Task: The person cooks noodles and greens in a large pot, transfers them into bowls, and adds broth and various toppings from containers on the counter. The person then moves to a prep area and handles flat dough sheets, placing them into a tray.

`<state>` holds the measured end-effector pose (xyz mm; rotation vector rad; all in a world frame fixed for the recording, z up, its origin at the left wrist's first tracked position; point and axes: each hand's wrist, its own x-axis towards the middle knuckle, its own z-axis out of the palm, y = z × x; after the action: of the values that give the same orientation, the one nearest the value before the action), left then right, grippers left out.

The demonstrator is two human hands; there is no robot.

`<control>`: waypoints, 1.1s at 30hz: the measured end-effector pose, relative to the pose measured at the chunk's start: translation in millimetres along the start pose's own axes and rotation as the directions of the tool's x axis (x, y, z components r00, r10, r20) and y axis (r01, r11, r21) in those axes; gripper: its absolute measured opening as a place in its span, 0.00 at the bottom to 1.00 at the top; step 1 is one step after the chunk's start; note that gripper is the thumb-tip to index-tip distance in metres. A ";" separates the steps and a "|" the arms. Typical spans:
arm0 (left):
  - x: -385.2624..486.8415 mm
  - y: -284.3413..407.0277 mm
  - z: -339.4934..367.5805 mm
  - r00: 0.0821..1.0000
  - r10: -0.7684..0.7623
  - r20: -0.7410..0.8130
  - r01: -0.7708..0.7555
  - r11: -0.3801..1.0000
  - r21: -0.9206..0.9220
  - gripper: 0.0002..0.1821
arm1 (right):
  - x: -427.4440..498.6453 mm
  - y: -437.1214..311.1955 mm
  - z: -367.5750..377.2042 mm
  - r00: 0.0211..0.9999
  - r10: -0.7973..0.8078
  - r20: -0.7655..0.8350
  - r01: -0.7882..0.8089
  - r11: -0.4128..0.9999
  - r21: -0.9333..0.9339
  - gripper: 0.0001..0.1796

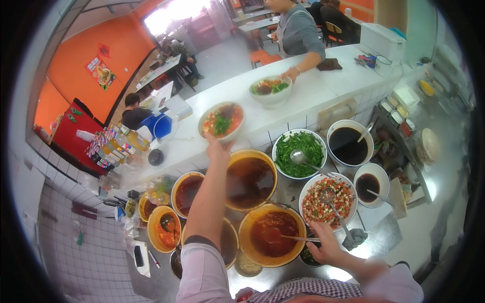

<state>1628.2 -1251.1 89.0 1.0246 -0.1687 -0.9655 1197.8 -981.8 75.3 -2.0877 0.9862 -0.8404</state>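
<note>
My left hand (218, 147) reaches out over the pots and holds the near side of a bowl of food (222, 120) topped with chopped greens and red pieces. The bowl is at the white counter ledge; whether it rests there or is slightly raised I cannot tell. My right hand (326, 244) is around the handle of a ladle (299, 238), whose head dips into a yellow pot of red, oily sauce (248, 246). Beyond the ledge, another person's hand (291, 74) grips the rim of a second filled bowl (271, 99).
Near my right hand are a bowl of diced red and white topping (327, 202), chopped greens (282, 151) and dark liquid (348, 146), all with spoons. A large broth pot (252, 181) sits under my left forearm. Drink bottles (117, 142) line the ledge's left end.
</note>
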 end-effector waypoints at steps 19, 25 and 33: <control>-492.0 28.8 -287.6 0.657 -0.579 0.483 0.224 0.762 0.608 0.35 | -74.4 -67.2 53.0 0.682 -0.221 0.697 0.033 0.961 0.273 0.07; -539.3 -31.4 -350.7 0.710 -0.579 0.400 0.573 0.806 0.148 0.40 | -102.9 -119.3 93.8 0.849 -0.262 0.460 0.162 0.956 0.245 0.16; -520.9 -55.2 -238.4 0.569 -0.622 0.538 0.788 0.599 -0.140 0.36 | -143.1 -166.4 127.9 0.953 -0.282 0.111 0.302 0.914 -0.271 0.39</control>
<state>1412.7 -717.7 71.7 0.4715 0.0890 -1.9251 1288.5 -745.3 95.2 -2.5416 0.8054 -0.8000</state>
